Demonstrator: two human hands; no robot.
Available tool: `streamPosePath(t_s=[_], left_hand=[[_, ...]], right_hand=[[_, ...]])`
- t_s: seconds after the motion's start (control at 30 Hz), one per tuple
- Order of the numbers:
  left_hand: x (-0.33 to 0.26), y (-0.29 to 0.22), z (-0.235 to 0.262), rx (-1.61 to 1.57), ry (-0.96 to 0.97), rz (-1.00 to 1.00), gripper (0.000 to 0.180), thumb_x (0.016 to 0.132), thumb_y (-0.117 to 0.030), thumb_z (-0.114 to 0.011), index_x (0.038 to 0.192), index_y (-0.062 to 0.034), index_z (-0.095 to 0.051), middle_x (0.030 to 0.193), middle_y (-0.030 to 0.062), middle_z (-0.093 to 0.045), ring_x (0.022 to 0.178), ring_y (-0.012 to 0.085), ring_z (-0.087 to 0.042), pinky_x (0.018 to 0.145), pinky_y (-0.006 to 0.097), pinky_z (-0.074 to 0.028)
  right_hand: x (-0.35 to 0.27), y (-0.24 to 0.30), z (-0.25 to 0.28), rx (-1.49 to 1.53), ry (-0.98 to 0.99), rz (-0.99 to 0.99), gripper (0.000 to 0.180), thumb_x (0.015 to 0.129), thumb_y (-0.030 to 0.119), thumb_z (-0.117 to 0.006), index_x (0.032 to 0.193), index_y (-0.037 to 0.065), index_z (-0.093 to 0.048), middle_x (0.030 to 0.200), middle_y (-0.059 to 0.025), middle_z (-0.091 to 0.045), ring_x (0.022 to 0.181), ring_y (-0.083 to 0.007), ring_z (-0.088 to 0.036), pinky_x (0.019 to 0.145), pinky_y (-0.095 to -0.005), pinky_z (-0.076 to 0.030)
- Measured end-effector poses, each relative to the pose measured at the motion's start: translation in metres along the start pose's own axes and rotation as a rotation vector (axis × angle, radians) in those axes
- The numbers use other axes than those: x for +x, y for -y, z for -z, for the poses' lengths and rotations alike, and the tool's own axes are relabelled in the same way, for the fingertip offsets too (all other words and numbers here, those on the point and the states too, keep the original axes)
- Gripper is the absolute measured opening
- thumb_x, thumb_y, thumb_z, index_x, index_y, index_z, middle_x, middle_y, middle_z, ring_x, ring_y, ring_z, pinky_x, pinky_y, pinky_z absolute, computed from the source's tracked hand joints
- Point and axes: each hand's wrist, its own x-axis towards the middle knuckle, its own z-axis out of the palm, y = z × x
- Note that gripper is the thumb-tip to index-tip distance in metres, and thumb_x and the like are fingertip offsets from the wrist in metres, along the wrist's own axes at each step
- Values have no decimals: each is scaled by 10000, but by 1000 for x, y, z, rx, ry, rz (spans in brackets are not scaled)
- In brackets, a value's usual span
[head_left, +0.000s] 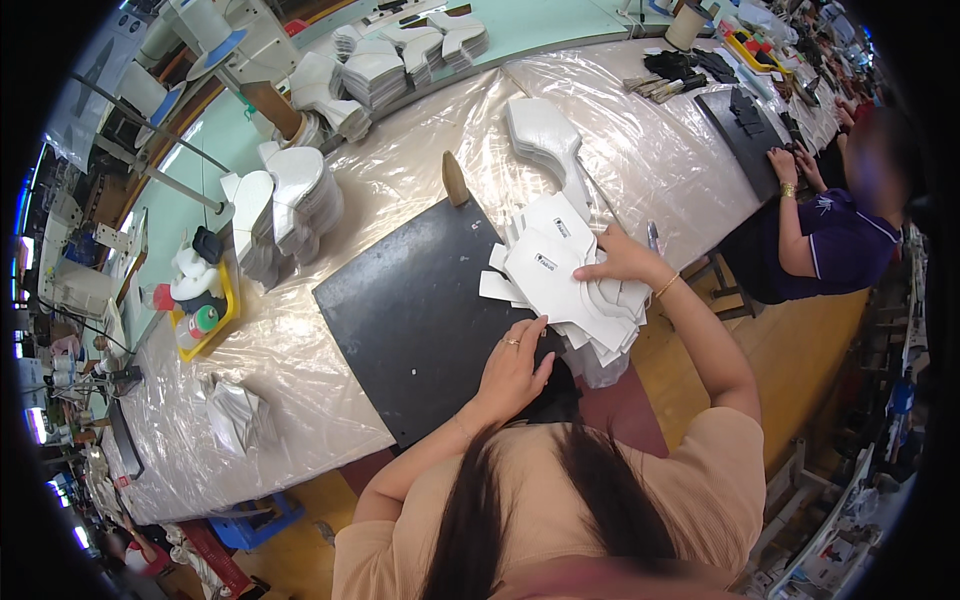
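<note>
A fanned stack of white cut pieces (560, 275) lies on the right part of a black mat (410, 310). My right hand (622, 262) rests on top of the stack, fingers pressing the uppermost piece. My left hand (513, 370), with a ring on one finger, lies at the stack's near edge on the mat, thumb against the lowest pieces. A silver pen (652, 236) lies just beyond my right hand. Whether either hand actually grips a piece is unclear.
Clear plastic sheet (300, 370) covers the table. More white stacks (285, 205) (545, 135) (375, 75) stand behind. A yellow tray (205, 310) sits left, a wooden tool (455, 180) behind the mat. Another person (835, 235) works at the right by a second black mat (745, 135).
</note>
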Motion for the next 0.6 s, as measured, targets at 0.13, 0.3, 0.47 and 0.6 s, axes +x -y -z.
streamPosePath(t_s=[0.13,0.3,0.47,0.6], left_hand=[[-9,8,-5,205,-20,-105,710,790,-133,-761,1415,-78,-429,1387,203,-420,1230,401,-445,1018,499,-395],[-11,15,-17,361,5,-167,927,721,-248,-834,1511,-210,-350,1588,222,-155,1468,452,-121,1145,602,-216],[-2,15,-22,409,26,-220,940,708,-271,-837,1511,-259,-348,1606,203,-129,1464,467,-121,1132,650,-167],[6,10,-11,453,-173,-279,837,728,-251,-811,1462,-313,-416,1594,151,-225,1466,430,-165,1124,663,-153]], right_hand=[[-3,3,-1,331,181,-120,750,696,559,-815,1210,33,-668,1058,-233,-702,959,-315,-687,864,-371,-525],[-16,21,11,626,242,-229,675,696,364,-881,1185,-42,-656,1058,-172,-716,966,-244,-689,852,-339,-530],[-21,51,27,801,272,-319,633,754,235,-847,1262,-48,-596,1146,-166,-685,977,-222,-684,837,-324,-547],[-24,83,42,1003,334,-311,608,822,187,-785,1319,-53,-530,1185,-150,-664,1006,-201,-677,852,-311,-555]])
